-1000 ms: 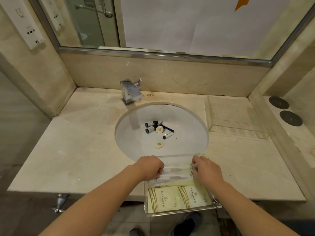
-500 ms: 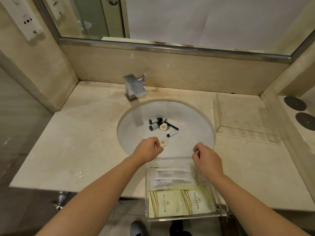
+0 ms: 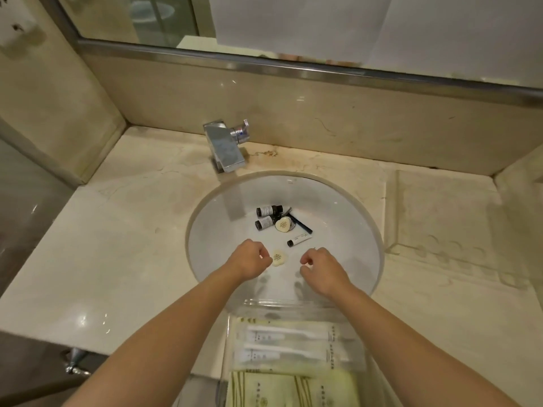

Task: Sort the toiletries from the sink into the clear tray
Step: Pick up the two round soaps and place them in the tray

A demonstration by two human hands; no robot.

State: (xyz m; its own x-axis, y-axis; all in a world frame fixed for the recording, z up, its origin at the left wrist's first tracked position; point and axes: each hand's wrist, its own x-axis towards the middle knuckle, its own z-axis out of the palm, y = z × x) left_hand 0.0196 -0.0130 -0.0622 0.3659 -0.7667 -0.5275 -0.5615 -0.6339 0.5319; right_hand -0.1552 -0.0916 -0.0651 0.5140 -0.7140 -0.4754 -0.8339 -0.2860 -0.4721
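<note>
A: What are the person's hands doing over the sink (image 3: 205, 245)?

B: Both are hanging above the near side of the basin. The left hand (image 3: 249, 261) is sitting with its fingers curled in, gripping nothing, just beside the small round soap (image 3: 278, 257) but not touching it. The right hand (image 3: 321, 267) is likewise curled loosely and holding nothing.

A: And the toiletries, where are they lying?

B: Most are resting near the drain: two dark bottles (image 3: 268, 215) lying side by side, a second round soap (image 3: 283, 224) touching the lower one, and a thin dark stick (image 3: 299, 223) slanting behind it. A small white tube (image 3: 299, 239) is lying apart, between that cluster and the right hand.

A: Is the clear tray (image 3: 252, 304) showing?

B: It is sitting on the counter (image 3: 117, 259) edge nearest the person, between the forearms, already carrying wrapped toothbrushes (image 3: 288, 336) and pale striped packets (image 3: 293, 389). A faucet (image 3: 226, 148) is standing behind the basin.
</note>
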